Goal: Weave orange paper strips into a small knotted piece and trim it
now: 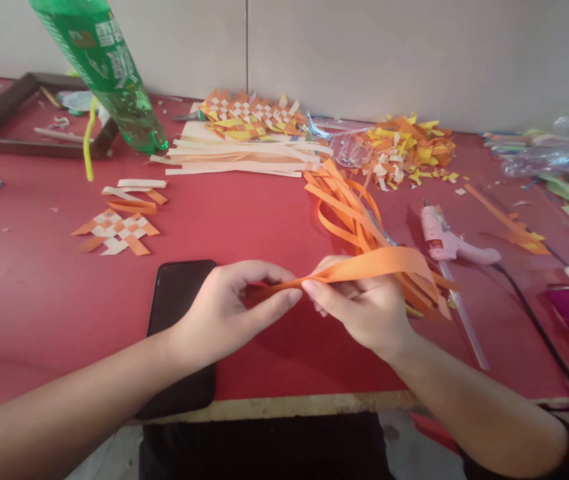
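Observation:
An orange paper strip [374,264] stretches between my hands above the red table's front part. My left hand [239,300] pinches one end of it between thumb and fingers. Close beside, my right hand [359,300] grips the same strip, whose free part curves over the hand to the right. Behind my right hand lies a bundle of orange paper strips [344,207]. At the left rests a woven orange-and-white paper fish [117,230], with a few short folded strips [134,193] just beyond it. A black phone [179,300] lies partly under my left forearm.
A green bottle [109,73] stands at the back left beside a dark frame [19,143]. White strips [244,157], woven paper pieces [249,113] and a heap of paper scraps [409,150] line the back. A pink glue gun [439,237] with a black cord lies at right.

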The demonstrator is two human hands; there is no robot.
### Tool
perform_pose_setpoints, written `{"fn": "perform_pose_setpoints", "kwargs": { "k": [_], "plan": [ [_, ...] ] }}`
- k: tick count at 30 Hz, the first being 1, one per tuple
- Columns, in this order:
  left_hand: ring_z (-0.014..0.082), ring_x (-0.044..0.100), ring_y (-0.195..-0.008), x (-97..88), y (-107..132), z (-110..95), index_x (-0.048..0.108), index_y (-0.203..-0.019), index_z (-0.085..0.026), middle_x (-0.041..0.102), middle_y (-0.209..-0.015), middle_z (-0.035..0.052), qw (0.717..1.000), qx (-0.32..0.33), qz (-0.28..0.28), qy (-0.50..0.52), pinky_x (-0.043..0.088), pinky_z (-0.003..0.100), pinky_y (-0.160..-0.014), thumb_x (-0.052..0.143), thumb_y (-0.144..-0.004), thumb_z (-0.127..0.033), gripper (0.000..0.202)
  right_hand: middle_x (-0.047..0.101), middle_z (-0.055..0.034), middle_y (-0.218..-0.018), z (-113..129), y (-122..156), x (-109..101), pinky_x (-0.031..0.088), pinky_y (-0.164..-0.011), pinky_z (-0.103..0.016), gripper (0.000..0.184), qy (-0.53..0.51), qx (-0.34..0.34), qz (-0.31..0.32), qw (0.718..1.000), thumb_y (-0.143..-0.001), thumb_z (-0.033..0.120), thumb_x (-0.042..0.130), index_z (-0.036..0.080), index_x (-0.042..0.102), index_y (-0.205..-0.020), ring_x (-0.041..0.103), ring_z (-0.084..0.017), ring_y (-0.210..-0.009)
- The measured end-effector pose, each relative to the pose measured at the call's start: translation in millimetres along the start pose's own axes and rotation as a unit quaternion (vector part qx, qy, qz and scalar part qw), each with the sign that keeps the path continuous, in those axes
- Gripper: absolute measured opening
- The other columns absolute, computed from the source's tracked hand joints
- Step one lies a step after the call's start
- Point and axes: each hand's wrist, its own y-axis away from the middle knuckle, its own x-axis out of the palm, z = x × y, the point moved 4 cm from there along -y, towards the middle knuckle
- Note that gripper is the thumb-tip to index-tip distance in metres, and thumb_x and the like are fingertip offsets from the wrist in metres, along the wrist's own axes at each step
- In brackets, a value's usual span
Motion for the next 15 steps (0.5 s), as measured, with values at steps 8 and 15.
{"fn": "perform_pose_setpoints", "kwargs": {
  "k": [8,15],
  "plan": [
    [0.0124,0.073,-0.074,-2.2,-1.7,1.9,0.078,-0.084,-0.021,0.08,-0.082,-0.0002,1.0,-0.006,-0.02,-0.022,0.055,0.016,-0.068,0.07,-0.085,-0.033,0.014,0.063,0.0003,-0.067,-7.4,4.1,3.7,0.051,-0.046,-0.02,0.006,-0.042,0.016,0.006,0.999,-0.083,0.016,0.068,0.017,0.071,-0.078,0.058,-0.008,-0.053],
    [0.0089,0.072,-0.073,-1.6,0.3,-0.1,0.076,-0.083,-0.02,0.079,-0.081,-0.002,0.999,0.002,-0.016,-0.034,0.053,0.012,-0.066,0.067,-0.087,-0.031,0.015,0.064,0.0,-0.065,-8.6,3.0,3.3,0.051,-0.047,-0.019,0.007,-0.065,0.03,0.007,0.997,-0.083,0.017,0.07,0.017,0.072,-0.076,0.059,-0.008,-0.052]
  ]
}}
